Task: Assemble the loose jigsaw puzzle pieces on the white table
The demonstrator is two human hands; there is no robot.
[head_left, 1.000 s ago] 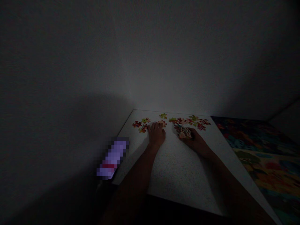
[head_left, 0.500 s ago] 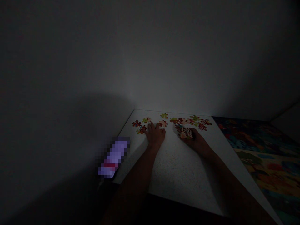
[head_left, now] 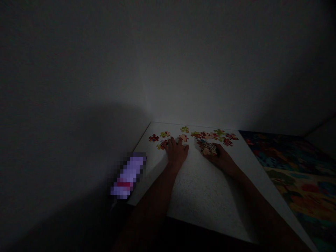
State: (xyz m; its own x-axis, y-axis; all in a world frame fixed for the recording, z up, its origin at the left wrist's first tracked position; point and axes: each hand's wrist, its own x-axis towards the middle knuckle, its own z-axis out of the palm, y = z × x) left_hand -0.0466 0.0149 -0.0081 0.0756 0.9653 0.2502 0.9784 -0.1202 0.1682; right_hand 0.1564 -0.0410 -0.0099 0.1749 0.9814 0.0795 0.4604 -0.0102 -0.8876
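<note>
The room is very dim. Several loose jigsaw pieces [head_left: 210, 134] lie scattered along the far edge of a white speckled board [head_left: 202, 189]. My left hand [head_left: 176, 150] rests flat on the board with fingers spread, its fingertips touching pieces near the far left. My right hand [head_left: 219, 156] grips a small joined cluster of puzzle pieces [head_left: 208, 148] just below the scattered row.
A colourful patterned mat or puzzle picture [head_left: 294, 168] lies to the right of the board. A blurred purple lit object [head_left: 128, 173] sits off the board's left edge. A plain wall rises right behind the board.
My left hand has shifted slightly right and spread its fingers among the pieces. My right hand with the cluster has barely moved.
</note>
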